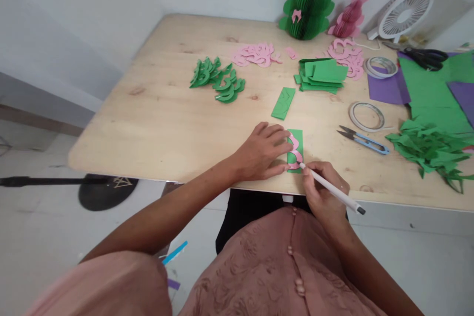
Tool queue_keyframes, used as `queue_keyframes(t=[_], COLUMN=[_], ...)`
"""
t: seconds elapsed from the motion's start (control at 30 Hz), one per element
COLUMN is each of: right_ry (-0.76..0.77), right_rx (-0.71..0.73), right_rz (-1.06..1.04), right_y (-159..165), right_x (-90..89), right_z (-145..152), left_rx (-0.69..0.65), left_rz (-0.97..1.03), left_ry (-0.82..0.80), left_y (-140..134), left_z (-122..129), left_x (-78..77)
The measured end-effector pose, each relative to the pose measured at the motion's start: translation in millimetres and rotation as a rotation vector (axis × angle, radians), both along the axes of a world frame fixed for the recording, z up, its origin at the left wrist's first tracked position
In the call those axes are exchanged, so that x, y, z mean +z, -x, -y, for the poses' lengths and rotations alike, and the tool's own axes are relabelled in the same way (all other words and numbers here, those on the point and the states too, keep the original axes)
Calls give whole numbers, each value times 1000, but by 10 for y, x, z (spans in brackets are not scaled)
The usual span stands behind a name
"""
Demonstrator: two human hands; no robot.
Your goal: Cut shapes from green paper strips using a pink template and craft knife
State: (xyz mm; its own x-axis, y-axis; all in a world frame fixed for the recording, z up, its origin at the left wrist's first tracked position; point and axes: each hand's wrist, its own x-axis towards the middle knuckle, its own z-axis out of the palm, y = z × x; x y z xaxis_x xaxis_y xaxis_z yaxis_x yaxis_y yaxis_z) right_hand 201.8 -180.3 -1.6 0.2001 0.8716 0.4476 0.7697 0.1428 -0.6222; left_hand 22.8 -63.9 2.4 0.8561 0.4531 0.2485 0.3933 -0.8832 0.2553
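My right hand (326,190) grips a white pen (331,187), its tip touching the edge of a pink paper cutout (295,157). That curvy cutout lies on a green paper strip (299,138) near the table's front edge. With fingers spread flat, my left hand (261,153) presses on the cutout and strip from the left, hiding part of both. Just beyond lies another green strip (283,103) with a curved outline drawn on it. A stack of folded green paper (322,75) sits farther back.
Green cutouts (218,79) and pink cutouts (255,54) lie further back. On the right are blue thread snips (365,140), tape rolls (367,116), green scraps (431,148) and black scissors (425,58). Paper rabbits (309,7) and a white fan (405,15) stand by the wall.
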Motion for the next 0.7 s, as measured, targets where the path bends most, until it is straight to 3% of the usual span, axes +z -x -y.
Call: queue_keyframes(t=[0.37, 0.5, 0.7], right_ry=[16, 36, 22], right_rx=[10, 18, 151], right_rz=[-45, -185, -154], right_y=[-3, -26, -98], right_x=[5, 29, 82], right_z=[1, 18, 20], left_rx=[11, 10, 5], left_rz=[1, 7, 13], left_ry=[2, 2, 12], left_y=[-3, 1, 1], left_z=[9, 3, -2], left_x=[-1, -19, -30])
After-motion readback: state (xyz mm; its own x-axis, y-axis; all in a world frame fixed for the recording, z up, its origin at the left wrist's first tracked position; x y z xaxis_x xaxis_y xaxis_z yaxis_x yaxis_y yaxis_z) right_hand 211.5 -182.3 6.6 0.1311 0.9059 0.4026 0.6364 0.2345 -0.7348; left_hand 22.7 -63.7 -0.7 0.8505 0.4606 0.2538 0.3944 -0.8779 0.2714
